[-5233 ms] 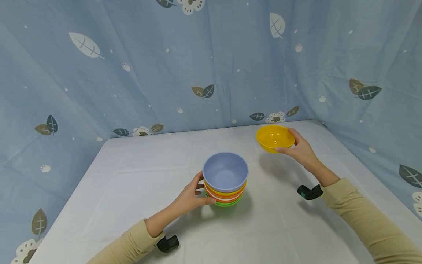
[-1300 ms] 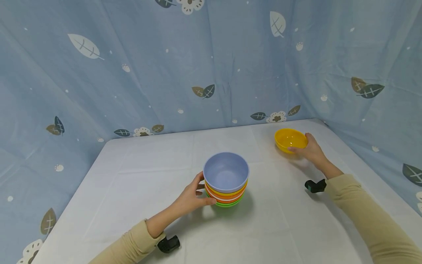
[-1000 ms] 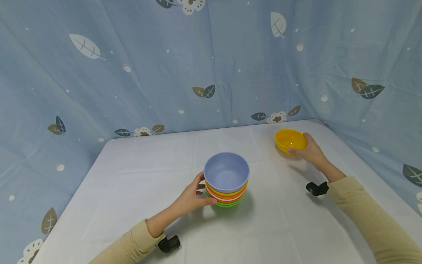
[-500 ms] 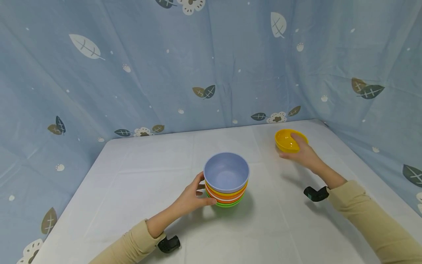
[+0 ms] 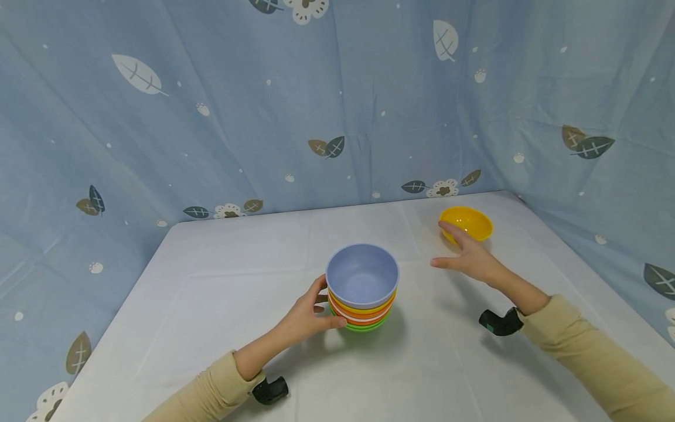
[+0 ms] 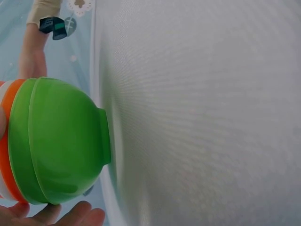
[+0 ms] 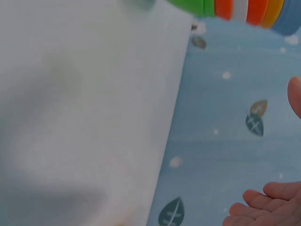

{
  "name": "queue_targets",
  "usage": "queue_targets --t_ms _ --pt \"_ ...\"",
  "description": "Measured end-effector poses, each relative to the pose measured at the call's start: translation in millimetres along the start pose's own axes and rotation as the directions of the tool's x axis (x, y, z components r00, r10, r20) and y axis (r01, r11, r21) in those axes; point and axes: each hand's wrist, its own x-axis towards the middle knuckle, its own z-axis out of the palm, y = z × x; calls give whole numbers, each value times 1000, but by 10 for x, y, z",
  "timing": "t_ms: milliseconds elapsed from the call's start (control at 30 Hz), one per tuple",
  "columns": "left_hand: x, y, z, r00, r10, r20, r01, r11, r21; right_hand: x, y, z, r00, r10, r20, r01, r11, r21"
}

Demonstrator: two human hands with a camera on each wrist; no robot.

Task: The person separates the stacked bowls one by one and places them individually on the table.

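Near the table's middle stands a stack of nested bowls [image 5: 361, 275], lavender-blue on top, with yellow, orange, white and green rims below. My left hand [image 5: 308, 310] grips its left side, thumb at the front and fingers around the back. The left wrist view shows the green bowl [image 6: 66, 141] at the bottom, its foot at the tablecloth. Toward the back right corner a yellow bowl [image 5: 473, 224] sits upright. My right hand [image 5: 471, 257] hovers just in front of it, thumb and fingers spread and holding nothing, overlapping its lower left edge in the head view.
A white cloth [image 5: 253, 252] covers the table. A blue curtain [image 5: 237, 105] with leaf and flower prints hangs behind and along both sides. Each wrist wears a small black camera [image 5: 501, 322] below its sleeve.
The right hand carried the yellow bowl toward the back right, lowered it to the table and let go. It has since drawn left and nearer. Left hand and stack stay put.
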Motion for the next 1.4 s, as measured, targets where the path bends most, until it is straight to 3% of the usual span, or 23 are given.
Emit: queue_targets --t_ms 700,1400 --pt "0 -6 14 1000 9 -3 -9 1000 9 -143 -343 231 969 -237 68 223 961 165" --pt "-4 -14 17 1000 6 -5 -6 1000 0 -113 -518 487 933 -302 197 243 931 273"
